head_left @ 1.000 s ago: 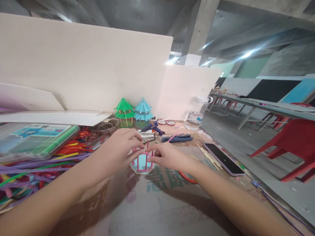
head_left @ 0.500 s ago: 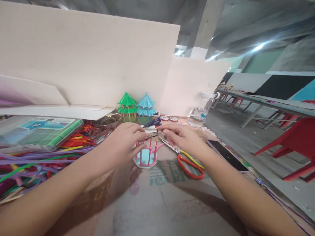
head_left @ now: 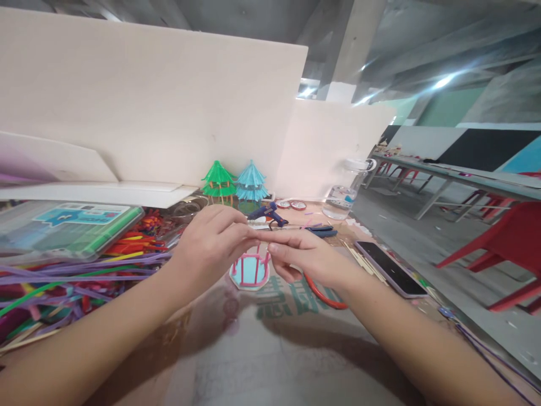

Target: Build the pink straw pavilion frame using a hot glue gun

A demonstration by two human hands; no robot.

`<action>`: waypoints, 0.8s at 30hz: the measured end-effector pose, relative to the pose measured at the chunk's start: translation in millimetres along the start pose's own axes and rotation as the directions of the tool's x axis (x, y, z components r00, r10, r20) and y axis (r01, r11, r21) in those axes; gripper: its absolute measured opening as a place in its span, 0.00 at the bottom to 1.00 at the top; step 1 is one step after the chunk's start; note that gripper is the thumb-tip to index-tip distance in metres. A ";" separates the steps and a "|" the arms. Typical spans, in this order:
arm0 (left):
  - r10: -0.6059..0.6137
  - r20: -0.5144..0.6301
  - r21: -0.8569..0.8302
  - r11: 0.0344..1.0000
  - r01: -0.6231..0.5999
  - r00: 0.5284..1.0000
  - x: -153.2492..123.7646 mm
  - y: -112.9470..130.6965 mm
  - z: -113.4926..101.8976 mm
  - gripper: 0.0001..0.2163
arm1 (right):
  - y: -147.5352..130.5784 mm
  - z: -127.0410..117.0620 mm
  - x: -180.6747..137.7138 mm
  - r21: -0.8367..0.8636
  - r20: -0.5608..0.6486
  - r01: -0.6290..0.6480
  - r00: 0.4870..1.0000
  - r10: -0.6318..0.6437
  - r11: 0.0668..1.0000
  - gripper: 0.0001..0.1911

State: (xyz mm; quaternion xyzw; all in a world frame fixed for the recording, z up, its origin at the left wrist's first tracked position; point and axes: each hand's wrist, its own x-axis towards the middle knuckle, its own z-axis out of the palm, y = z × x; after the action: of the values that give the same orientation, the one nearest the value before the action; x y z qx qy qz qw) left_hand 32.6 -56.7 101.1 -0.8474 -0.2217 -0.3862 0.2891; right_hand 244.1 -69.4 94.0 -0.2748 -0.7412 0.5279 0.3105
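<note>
A small model with a pale blue base [head_left: 250, 272], pink edging and several upright pink posts stands on the table in front of me. My left hand [head_left: 211, 239] curls over the back left of it, fingertips together at the post tops. From the other side my right hand [head_left: 306, 254] reaches in, index finger stretched to the left fingertips and thumb beside a right-hand post. Anything pinched between the fingers is hidden. Under my right hand lie scissors, only their red handle [head_left: 325, 296] showing.
Behind stand green [head_left: 218, 180] and blue [head_left: 251, 180] roofed models, a glue gun [head_left: 267, 212] and pliers [head_left: 321, 231]. A water bottle [head_left: 341, 194] and phone [head_left: 391, 268] are to the right. Pipe cleaners [head_left: 84, 276] and a plastic case [head_left: 71, 228] lie left.
My right hand has moved down and closer to the model, now covering most of the scissors and uncovering the pliers. The left fingers have drawn together, and the two hands now meet above the posts.
</note>
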 end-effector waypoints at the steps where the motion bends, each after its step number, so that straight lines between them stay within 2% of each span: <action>1: 0.011 -0.004 0.008 1.000 -0.011 1.000 0.4 0.4 -0.9 0.06 | -0.1 0.8 -0.2 0.007 0.015 -0.008 1.000 0.007 1.000 0.27; 7: 0.022 0.059 0.074 0.997 -0.026 0.998 6.6 4.2 -4.7 0.09 | -2.9 1.7 -2.2 -0.059 0.009 0.006 1.000 -0.005 0.998 0.28; 10: -0.025 0.077 0.098 0.995 0.018 0.997 7.4 0.3 -4.7 0.09 | -4.7 -3.7 -2.5 -0.148 -0.126 0.007 0.992 -0.026 0.989 0.27; 14: -0.080 0.103 0.117 0.991 0.068 0.992 5.2 -8.5 -6.0 0.14 | -3.7 -13.2 0.5 -0.306 -0.275 -0.087 0.962 0.000 0.948 0.21; 18: -0.071 0.159 0.051 0.997 0.063 0.985 5.5 -11.7 -7.9 0.18 | 4.7 -16.0 6.4 -0.419 -0.223 -0.147 0.973 0.055 0.896 0.17; 21: -0.072 0.188 -0.089 0.992 0.090 0.980 5.5 -11.5 -5.1 0.15 | 12.5 -13.0 10.5 -0.465 -0.150 -0.149 0.985 0.088 0.872 0.18; 24: -0.046 0.273 -0.209 0.972 0.106 0.961 2.5 -11.9 2.9 0.11 | 18.2 -9.2 13.5 -0.501 -0.142 -0.183 0.982 0.128 0.846 0.18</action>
State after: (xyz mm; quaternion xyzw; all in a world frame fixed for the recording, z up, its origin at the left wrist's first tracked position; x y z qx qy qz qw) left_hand 28.5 -45.7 105.4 -0.9093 -0.2467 -0.3020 0.1453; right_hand 243.5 -48.6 81.2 -0.4332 -0.8129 0.3209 0.2203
